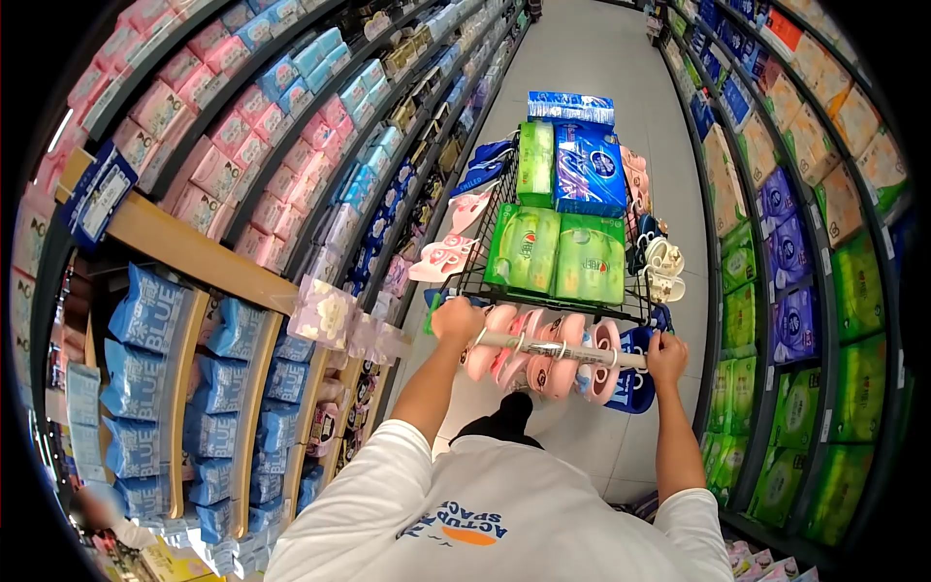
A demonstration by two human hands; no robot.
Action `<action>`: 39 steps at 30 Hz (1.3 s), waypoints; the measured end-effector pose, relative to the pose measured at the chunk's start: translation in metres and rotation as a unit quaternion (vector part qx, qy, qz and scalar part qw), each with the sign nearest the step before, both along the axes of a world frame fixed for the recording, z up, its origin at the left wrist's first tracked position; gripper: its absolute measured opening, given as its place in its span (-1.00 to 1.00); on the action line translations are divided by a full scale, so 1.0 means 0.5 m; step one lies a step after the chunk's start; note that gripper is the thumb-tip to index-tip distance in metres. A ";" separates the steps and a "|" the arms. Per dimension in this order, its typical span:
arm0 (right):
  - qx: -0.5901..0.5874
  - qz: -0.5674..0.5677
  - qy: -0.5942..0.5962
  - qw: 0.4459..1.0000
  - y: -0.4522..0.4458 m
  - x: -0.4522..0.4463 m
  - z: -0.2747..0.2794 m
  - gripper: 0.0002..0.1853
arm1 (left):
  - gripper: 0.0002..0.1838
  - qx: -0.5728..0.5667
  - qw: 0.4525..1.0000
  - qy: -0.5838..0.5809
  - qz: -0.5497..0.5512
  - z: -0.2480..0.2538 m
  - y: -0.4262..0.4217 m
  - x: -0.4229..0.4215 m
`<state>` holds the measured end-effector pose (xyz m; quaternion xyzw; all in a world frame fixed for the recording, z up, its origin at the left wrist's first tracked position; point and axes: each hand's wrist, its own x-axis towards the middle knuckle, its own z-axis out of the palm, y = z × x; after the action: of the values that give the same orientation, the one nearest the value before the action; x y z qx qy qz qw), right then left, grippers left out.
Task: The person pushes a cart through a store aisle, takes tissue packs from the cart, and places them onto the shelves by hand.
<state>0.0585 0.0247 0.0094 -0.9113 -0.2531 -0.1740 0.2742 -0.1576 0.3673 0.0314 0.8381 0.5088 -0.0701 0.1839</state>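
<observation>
My left hand (458, 318) is wrapped round the left end of a pale shopping cart handle (562, 350). At its right end, my right hand (667, 356) is closed on the same bar. Ahead of the handle, the black wire cart (475, 262) carries green tissue packs (524, 249) and a blue tissue pack (590, 170). Pink slippers (553, 373) hang in a row below and behind the bar, with a dark blue slipper (636, 373) near my right hand. More pink slippers (444, 258) hang on the cart's left side, and cream clogs (663, 272) on its right.
A grey-floored aisle (590, 48) runs ahead between tall shelves. Pink packs (218, 167) and blue bags (136, 373) fill the left side, where a wooden shelf edge (194, 250) juts out. Green packs (797, 407) and purple packs (793, 325) line the right.
</observation>
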 end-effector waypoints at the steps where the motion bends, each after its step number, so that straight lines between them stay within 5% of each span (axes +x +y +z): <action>1: -0.006 -0.002 0.001 1.000 0.012 0.012 0.007 -0.64 | -0.63 0.001 1.000 -0.001 -0.001 0.003 0.014 0.015; 18: -0.052 -0.061 0.039 0.996 0.151 0.263 -0.050 -0.75 | -0.43 -0.102 0.980 0.129 -0.114 0.008 0.206 0.290; 21: -0.055 -0.064 0.087 0.993 0.177 0.301 -0.062 -0.71 | -0.49 -0.084 0.971 0.163 -0.152 -0.065 0.252 0.329; 29: -0.049 -0.036 0.055 0.997 0.240 0.379 -0.060 -0.66 | -0.56 -0.099 0.985 0.097 -0.103 -0.022 0.306 0.414; 39: -0.056 -0.063 0.062 0.994 0.317 0.495 -0.066 -0.67 | -0.76 0.090 0.976 -0.195 -0.035 -0.059 0.354 0.515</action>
<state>0.3058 0.1832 -0.0235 -0.9486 -0.1865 -0.1193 0.2261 0.1000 0.5443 0.0021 0.8663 0.4374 0.1344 0.2004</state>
